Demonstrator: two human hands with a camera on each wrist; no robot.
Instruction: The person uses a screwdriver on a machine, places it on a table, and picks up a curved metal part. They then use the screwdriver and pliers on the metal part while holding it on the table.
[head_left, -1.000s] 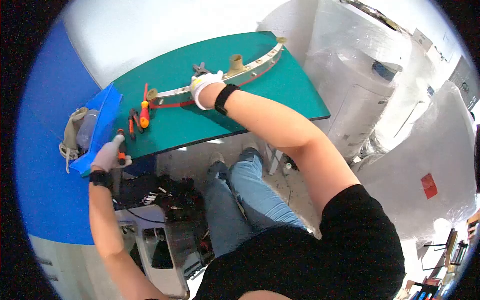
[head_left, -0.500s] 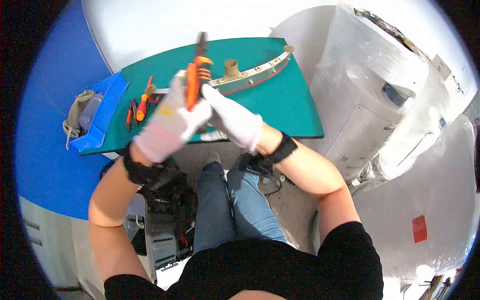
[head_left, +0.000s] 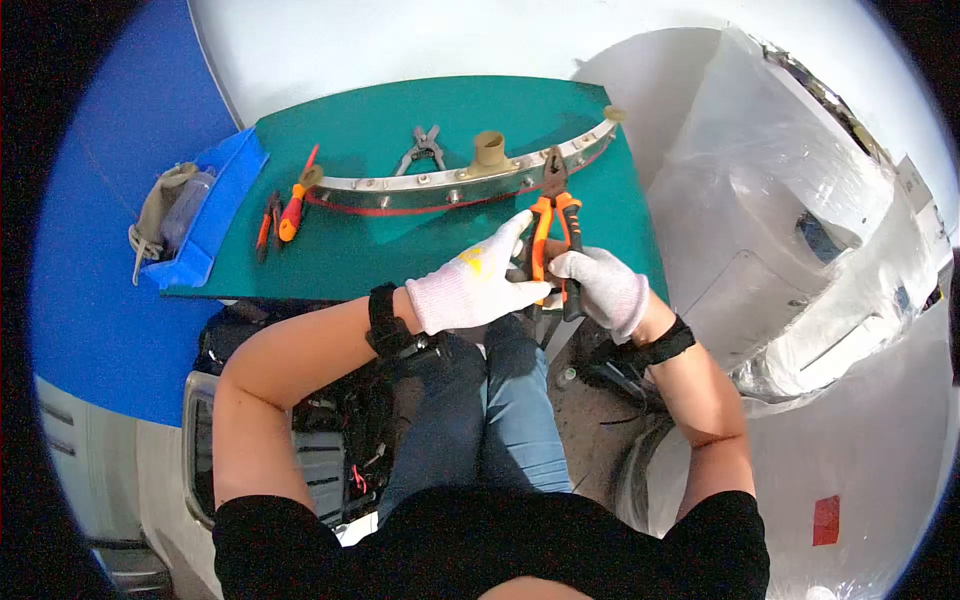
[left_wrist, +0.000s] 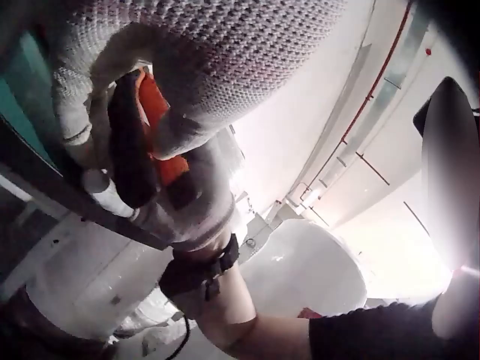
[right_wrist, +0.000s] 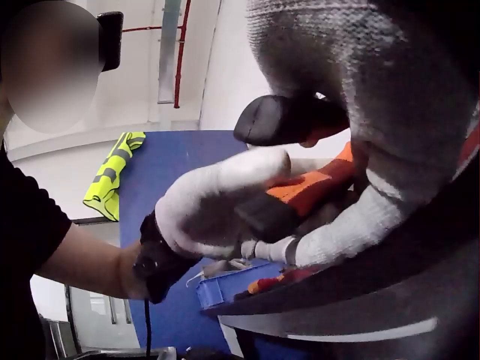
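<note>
A pair of combination pliers (head_left: 543, 226) with orange-and-black handles stands between both gloved hands in the head view, its dark nose pointing away from the body. The handles are spread a little apart. My left hand (head_left: 476, 286) holds the left handle from the side, thumb up along it. Around the other handle curl the fingers of my right hand (head_left: 608, 288). In the right wrist view the black handle ends (right_wrist: 270, 216) stick out between the two gloves. Behind the nose, a curved metal strip (head_left: 420, 182) with a tan cup-like fitting (head_left: 490, 152) lies on the green tabletop (head_left: 370, 245).
Grey-handled pliers (head_left: 423, 150) lie behind the strip. At the left are a red-and-yellow screwdriver (head_left: 293, 212), red-handled pliers (head_left: 264, 232) and a blue bin (head_left: 205, 235) holding a pouch and clear bottle. Plastic-wrapped equipment (head_left: 745, 270) stands right of the table.
My left hand has brought the orange pliers from the table's left edge up and rightward to the front. The right hand has left the grey pliers' area and now grips the orange pliers too.
</note>
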